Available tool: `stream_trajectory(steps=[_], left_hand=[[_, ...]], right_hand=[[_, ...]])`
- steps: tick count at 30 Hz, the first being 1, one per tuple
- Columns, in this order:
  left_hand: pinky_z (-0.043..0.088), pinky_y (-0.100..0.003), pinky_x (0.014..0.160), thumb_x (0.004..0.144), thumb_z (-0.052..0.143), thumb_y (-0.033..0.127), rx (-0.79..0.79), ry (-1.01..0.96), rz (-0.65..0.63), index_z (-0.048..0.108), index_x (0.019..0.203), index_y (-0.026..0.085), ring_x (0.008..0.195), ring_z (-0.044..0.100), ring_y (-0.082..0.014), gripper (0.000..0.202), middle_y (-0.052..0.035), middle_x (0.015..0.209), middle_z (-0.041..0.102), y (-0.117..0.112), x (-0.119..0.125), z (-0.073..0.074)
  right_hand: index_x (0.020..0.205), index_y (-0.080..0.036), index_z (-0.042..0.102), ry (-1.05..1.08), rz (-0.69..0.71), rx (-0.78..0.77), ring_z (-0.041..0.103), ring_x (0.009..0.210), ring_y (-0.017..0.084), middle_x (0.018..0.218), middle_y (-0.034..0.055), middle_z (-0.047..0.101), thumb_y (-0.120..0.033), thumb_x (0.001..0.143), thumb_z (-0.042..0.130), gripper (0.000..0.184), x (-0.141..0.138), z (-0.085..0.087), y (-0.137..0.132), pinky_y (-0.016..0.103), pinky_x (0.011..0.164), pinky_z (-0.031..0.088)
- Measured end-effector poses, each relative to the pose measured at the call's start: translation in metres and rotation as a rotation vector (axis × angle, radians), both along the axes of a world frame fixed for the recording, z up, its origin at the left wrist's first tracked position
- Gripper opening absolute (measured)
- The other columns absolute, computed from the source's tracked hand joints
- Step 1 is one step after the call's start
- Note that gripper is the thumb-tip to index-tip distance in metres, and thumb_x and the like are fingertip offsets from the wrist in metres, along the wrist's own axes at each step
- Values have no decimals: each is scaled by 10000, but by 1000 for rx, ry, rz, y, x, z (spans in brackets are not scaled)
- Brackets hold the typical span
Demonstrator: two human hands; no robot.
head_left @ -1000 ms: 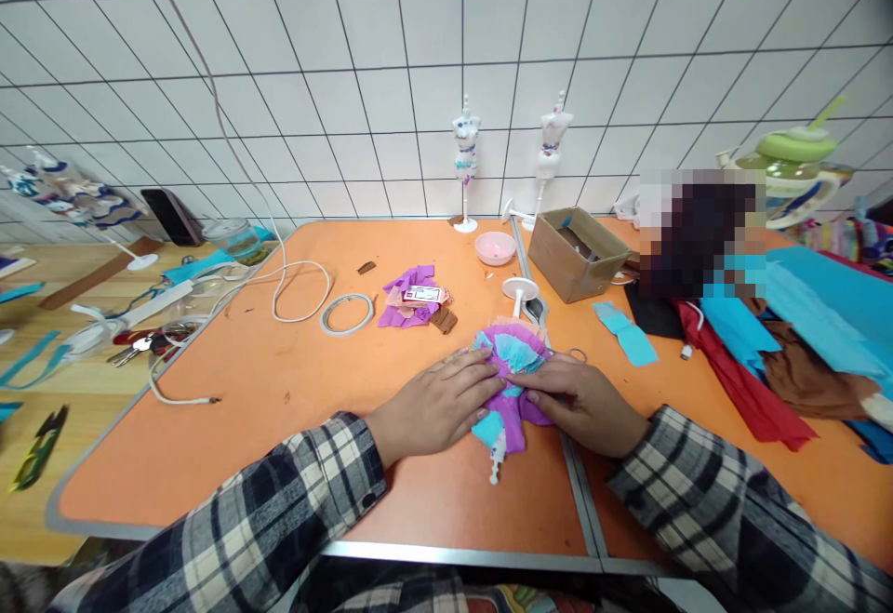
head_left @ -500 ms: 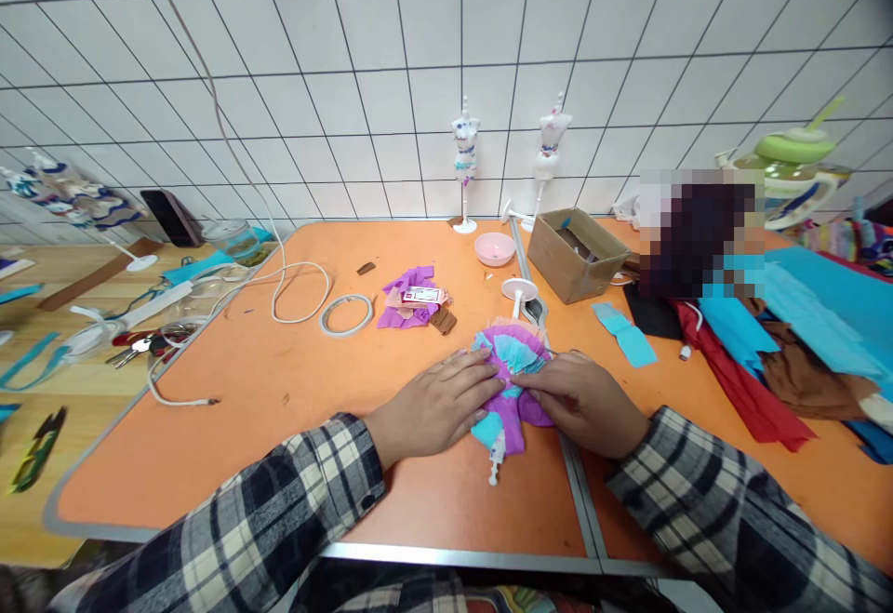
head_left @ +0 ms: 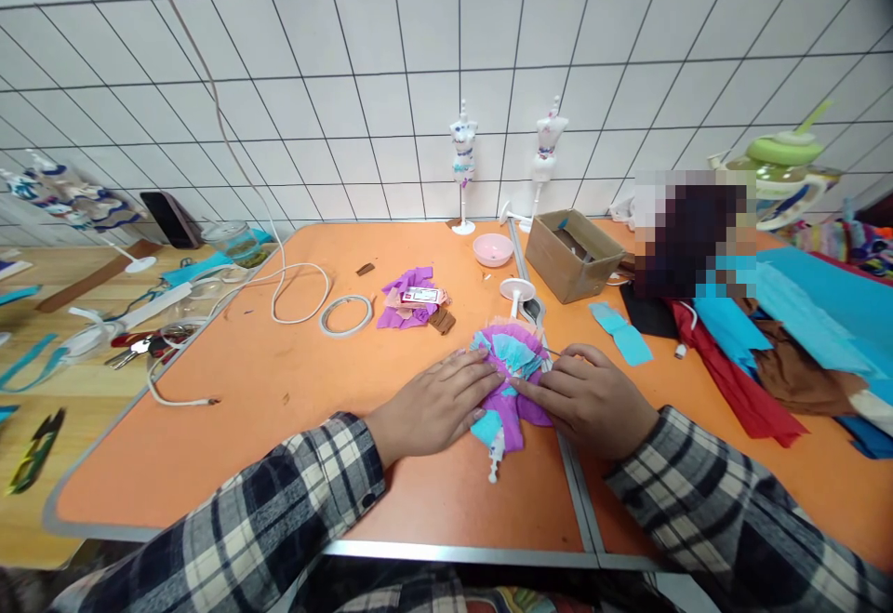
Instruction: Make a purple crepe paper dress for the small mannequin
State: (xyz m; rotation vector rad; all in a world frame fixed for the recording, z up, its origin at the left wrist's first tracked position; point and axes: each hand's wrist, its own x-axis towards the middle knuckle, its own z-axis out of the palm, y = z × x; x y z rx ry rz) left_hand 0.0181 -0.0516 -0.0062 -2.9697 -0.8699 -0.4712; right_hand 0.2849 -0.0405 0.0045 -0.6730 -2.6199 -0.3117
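Note:
A small white dress-form mannequin [head_left: 495, 464] lies on the orange table, its neck end toward me. It wears a ruffled crepe-paper dress [head_left: 513, 353] in purple, turquoise and peach. My left hand [head_left: 439, 401] lies across the dress's left side, fingers together on top, holding it against the table. From the right, the index fingertip of my right hand [head_left: 593, 399] touches the dress at its middle. A thin dark stick-like tool [head_left: 551, 351] pokes out of my curled right fingers; its full shape is hidden. The mannequin's round white base [head_left: 517, 290] points away from me.
Paper scraps [head_left: 410, 301] and a tape roll [head_left: 347, 315] lie beyond my left hand. Farther back are a pink bowl [head_left: 493, 249], a cardboard box [head_left: 573, 264] and two standing mannequins [head_left: 464, 153]. Folded coloured paper [head_left: 739, 380] covers the right; a white cable [head_left: 279, 292] loops at left.
My right hand has lifted and turned slightly, its index finger now stretched onto the dress and more of the thin tool showing. My left hand and the mannequin stay nearly in place.

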Motion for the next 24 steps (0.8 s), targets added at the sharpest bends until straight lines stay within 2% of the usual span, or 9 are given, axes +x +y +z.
stream_trajectory(steps=[3,5,8,11,14,17,20,24], left_hand=[[347,-514,1150,1003,407,321,-2,-2,10,452,1394,109,1394,396,-306,447,-151,1393,558,0,-1,-1],[344,-512,1152,1007,400,320,0,-11,1,425,1416,115,1401,387,-301,458,-151,1404,549,0,-2,-1],[344,-496,1157,1006,406,321,3,-55,-20,356,1456,115,1416,369,-284,498,-153,1412,544,0,-3,-3],[343,-472,1165,999,433,306,8,-110,-49,397,1420,124,1408,386,-260,460,-144,1391,563,0,-4,-5],[339,-476,1167,992,452,278,16,-91,-71,469,1370,149,1391,410,-259,400,-141,1390,557,1,-4,-5],[351,-491,1151,978,472,265,24,-30,-68,509,1354,178,1390,405,-286,388,-142,1404,538,2,-4,-4],[355,-496,1141,960,480,234,44,-5,-71,547,1322,197,1392,395,-301,370,-139,1409,531,2,-4,-4],[358,-494,1135,949,495,233,60,5,-67,558,1312,205,1394,388,-306,370,-137,1412,528,2,-3,-3]], right_hand=[[1134,-190,682,68,22,22,561,743,175,778,30,700,-127,916,529,273,2,3,0,397,850,385],[1177,-183,654,117,26,-3,576,776,175,872,40,716,-96,909,503,320,5,5,-1,391,845,400],[1240,-212,617,165,40,-41,588,888,198,1033,69,700,-65,896,460,406,13,3,-1,382,826,429],[1214,-269,632,143,54,-3,577,1018,218,1165,82,659,-56,901,452,419,23,-5,-1,387,853,444],[1173,-303,651,89,96,70,567,1082,220,1238,59,642,-83,922,491,371,27,-13,-3,404,897,438],[1117,-289,676,72,144,101,563,1096,210,1254,43,650,-121,936,531,287,24,-16,-3,383,884,440],[988,-274,705,149,142,30,561,1095,218,1248,44,655,-192,923,594,153,21,-16,-2,393,885,440],[974,-286,707,238,133,-110,548,1103,237,1218,38,665,-248,881,669,107,19,-13,0,423,915,438]])
